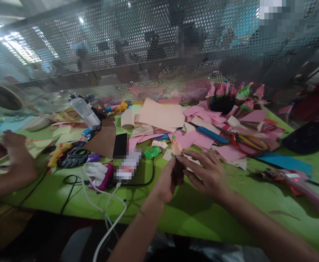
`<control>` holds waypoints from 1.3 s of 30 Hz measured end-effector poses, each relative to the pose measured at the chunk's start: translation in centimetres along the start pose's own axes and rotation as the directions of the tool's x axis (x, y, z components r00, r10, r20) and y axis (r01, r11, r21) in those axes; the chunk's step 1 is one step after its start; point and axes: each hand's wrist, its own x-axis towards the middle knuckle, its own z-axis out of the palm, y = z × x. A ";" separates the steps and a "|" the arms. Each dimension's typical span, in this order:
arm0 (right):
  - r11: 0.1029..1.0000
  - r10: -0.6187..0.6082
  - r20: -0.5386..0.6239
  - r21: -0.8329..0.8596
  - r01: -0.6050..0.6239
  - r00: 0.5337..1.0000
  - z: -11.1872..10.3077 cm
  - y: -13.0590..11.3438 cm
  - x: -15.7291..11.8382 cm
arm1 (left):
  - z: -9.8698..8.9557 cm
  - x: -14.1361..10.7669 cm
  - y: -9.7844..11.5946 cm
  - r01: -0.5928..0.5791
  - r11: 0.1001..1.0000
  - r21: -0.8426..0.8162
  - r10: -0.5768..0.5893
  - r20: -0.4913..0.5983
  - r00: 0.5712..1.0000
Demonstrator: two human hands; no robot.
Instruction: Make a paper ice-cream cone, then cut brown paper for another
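In my left hand (167, 182) is a small craft ice cream cone with a peach swirl (176, 146) and a green tip, held upright above the table. My left fingers wrap round its brown lower part, which they mostly hide. Close against the cone's right side is my right hand (207, 171), its fingers stretched out and apart. The fingertips seem to touch the cone just below the swirl; my right thumb is hidden. Just beyond my left hand lie a green crumpled wrapper (152, 152) and a pale pink lump (159, 144).
A pink glue gun (298, 185) lies right, near scissors (246, 143) and a blue-handled cutter (212, 134). Finished cones (243, 91) stand behind pink paper scraps (203, 112). Phones (120, 145) and white cables (112, 196) lie left. Another person's arm (14, 163) rests far left.
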 end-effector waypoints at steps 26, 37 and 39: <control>0.998 0.010 -0.046 0.059 -0.007 0.999 0.0 0.3 0.0 | -0.2 0.0 0.1 0.015 0.998 -0.057 -0.012 0.059 0.998; 0.997 -0.028 -0.063 0.074 0.033 0.998 -0.2 0.2 0.1 | -0.3 0.1 0.0 0.019 0.996 -0.084 -0.012 0.078 0.997; 0.996 -0.042 -0.074 0.075 0.047 0.996 -0.2 0.2 0.1 | -0.2 0.1 0.0 0.026 0.997 -0.078 -0.018 0.100 0.995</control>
